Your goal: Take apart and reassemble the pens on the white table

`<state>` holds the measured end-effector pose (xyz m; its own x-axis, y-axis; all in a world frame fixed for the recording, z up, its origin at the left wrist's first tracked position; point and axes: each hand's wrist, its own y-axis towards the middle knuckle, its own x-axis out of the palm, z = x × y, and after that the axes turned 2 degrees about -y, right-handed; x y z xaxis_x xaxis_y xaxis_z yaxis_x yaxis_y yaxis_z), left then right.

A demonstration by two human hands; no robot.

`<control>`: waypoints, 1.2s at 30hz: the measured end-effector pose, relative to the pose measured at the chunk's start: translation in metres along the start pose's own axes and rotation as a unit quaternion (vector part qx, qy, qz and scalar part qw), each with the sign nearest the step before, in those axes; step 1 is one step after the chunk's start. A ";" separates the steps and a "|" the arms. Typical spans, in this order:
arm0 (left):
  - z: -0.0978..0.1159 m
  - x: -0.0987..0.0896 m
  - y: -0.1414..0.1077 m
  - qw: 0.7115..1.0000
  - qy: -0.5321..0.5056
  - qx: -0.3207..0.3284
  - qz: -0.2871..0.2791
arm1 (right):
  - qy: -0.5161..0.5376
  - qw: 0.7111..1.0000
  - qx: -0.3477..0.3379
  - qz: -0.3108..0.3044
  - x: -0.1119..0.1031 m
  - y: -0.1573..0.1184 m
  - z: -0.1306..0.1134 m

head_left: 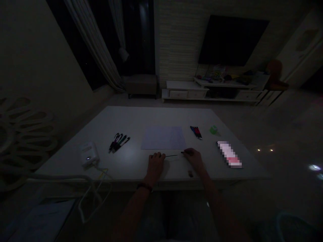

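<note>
At the front middle of the white table (131, 121), my left hand (155, 164) is closed on a thin dark rod (172, 155) that looks like a pen refill; its free end points right. Across a small gap, my right hand (193, 158) pinches a short dark piece (185, 153), perhaps part of a pen; the dim light hides its details. A small dark object (190, 173) lies below my right hand, too unclear to name. Just beyond both hands is a sheet of paper (163, 137) with handwriting on its right side.
Several pens (118, 142) lie at the left, and more pens (196, 132) beyond my right hand. A green tape dispenser-like item (213, 129) and a lit phone (229, 154) are on the right. A white box (88, 154) with cables (102, 174) occupies the left front.
</note>
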<state>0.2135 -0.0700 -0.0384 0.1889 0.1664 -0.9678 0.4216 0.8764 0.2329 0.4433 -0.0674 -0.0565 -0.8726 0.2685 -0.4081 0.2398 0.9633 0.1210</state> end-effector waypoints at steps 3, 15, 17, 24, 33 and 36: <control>0.000 0.001 0.001 1.000 -0.003 -0.001 0.002 | -0.018 1.000 -0.016 0.017 -0.003 0.007 0.003; 0.000 0.000 0.000 1.000 0.000 -0.002 0.001 | -0.060 0.996 -0.065 0.012 0.025 0.006 -0.007; -0.001 0.000 0.000 1.000 0.000 0.003 0.000 | -0.080 0.992 -0.093 0.000 0.025 -0.002 -0.008; 0.000 -0.001 0.000 1.000 -0.006 -0.001 0.002 | -0.140 0.981 -0.133 0.003 0.017 -0.014 0.000; 0.001 -0.004 0.001 0.999 -0.018 -0.030 0.005 | -0.192 0.970 -0.150 -0.009 0.015 -0.013 -0.005; 0.001 -0.004 0.001 1.000 -0.011 -0.019 0.001 | -0.145 0.978 -0.137 0.059 0.014 -0.018 -0.005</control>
<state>0.2137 -0.0704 -0.0342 0.2094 0.1576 -0.9651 0.3874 0.8928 0.2298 0.4244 -0.0813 -0.0600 -0.6792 0.4065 -0.6111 0.1739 0.8980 0.4041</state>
